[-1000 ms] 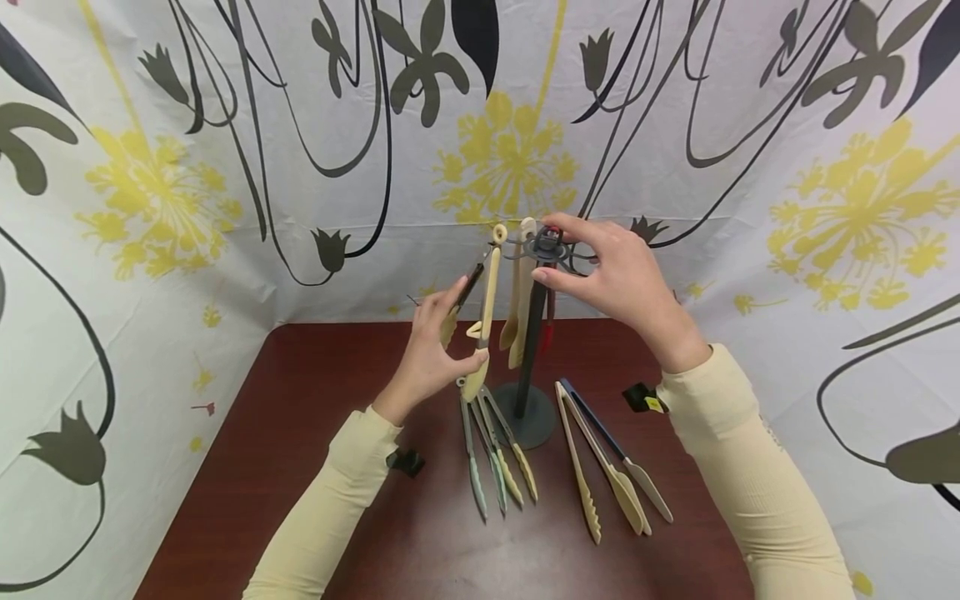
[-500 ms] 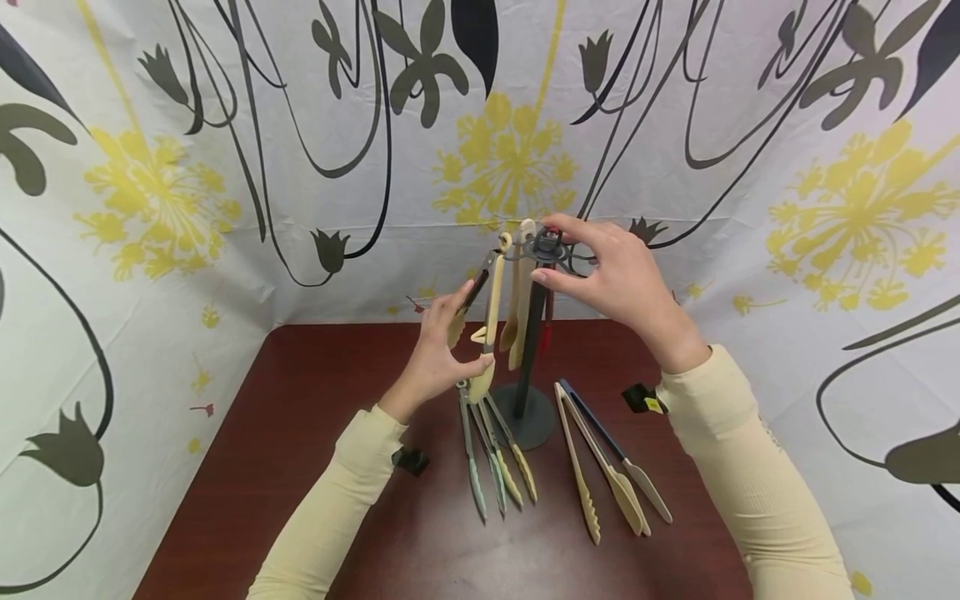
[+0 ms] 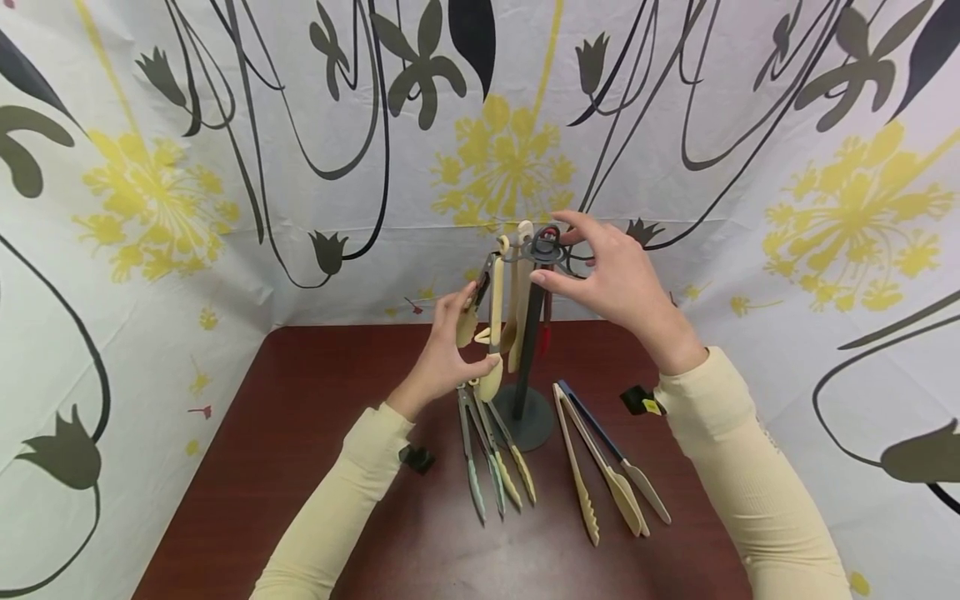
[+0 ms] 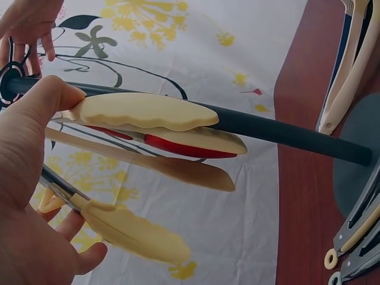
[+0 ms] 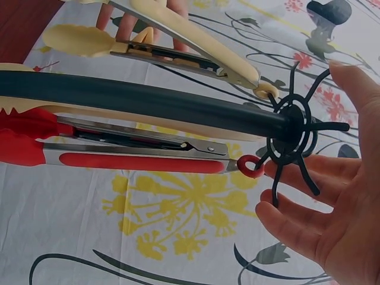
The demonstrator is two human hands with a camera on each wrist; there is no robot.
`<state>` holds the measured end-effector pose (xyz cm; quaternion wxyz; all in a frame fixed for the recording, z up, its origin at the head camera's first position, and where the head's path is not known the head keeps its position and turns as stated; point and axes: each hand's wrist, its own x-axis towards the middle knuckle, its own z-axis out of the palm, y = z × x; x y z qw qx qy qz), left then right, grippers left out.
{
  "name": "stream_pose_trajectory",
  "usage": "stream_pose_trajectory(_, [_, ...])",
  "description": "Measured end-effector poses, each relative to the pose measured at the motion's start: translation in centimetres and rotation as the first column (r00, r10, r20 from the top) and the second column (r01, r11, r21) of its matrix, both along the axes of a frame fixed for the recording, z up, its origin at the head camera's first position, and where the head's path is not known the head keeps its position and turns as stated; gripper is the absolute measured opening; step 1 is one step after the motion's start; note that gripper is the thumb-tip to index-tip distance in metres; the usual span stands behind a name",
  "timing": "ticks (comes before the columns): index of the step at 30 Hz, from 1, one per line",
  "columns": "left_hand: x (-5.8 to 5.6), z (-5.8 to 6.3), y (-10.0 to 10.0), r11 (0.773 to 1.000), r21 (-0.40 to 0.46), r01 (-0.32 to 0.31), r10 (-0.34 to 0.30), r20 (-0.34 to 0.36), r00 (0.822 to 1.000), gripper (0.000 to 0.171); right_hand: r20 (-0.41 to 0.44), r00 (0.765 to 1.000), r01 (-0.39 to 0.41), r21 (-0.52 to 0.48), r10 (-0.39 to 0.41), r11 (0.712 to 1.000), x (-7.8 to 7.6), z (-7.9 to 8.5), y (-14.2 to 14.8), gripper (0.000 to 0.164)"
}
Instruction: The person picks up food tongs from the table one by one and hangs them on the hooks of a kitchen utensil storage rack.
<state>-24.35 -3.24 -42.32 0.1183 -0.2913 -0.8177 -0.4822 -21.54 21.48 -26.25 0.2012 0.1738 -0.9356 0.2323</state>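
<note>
The left hand (image 3: 442, 354), spread wide, grips cream tongs (image 3: 497, 292), ring at a hook (image 5: 273, 102) of the dark stand (image 3: 529, 350) toward the far edge of the table (image 3: 337, 358); the right hand (image 3: 618, 275) loosely encircles the top. Likely hanging; next needs gentle release.

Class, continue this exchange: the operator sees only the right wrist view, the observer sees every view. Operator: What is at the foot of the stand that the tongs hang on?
Observer: In the head view, the stand has a round base resting on a dark red table.
Operator: What does the thumb of the left hand touch?
Observer: In the left wrist view, it touches one tip of the cream tongs.
Operator: Is anything lying right of the base?
Observer: Yes, the head view shows a blue-handled utensil there.
</note>
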Motion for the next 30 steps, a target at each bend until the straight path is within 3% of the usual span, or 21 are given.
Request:
stream_pose_trajectory(6, [-0.1,-0.2,0.5,1.0,0.006,0.022,-0.022,0.02,1.0,0.11,0.024,1.0,-0.003,-0.055,0.004,0.998,0.0,0.3,0.3,0.077])
stream_pose_trajectory(13, [0.0,0.0,0.8,0.999,0.011,0.036,-0.036,0.045,0.998,0.109,0.005,0.993,-0.118,-0.012,0.118,0.993,0.2,0.3,1.5,0.041])
stream_pose_trajectory(16, [0.0,0.0,0.9,0.999,0.0,0.034,-0.034,0.062,0.998,0.109,0.012,0.985,-0.173,-0.01,0.173,0.985,0.1,0.5,2.1,0.034])
stream_pose_trajectory(24, [0.0,0.2,1.1,0.999,-0.023,0.022,-0.021,0.073,0.997,0.111,0.099,0.966,-0.242,0.021,0.239,0.97,0.0,1.1,2.9,0.033])
stream_pose_trajectory(30, [0.0,0.3,1.2,0.999,-0.024,0.023,-0.021,0.083,0.996,0.114,0.113,0.959,-0.264,0.041,0.258,0.964,0.1,1.3,3.0,0.035])
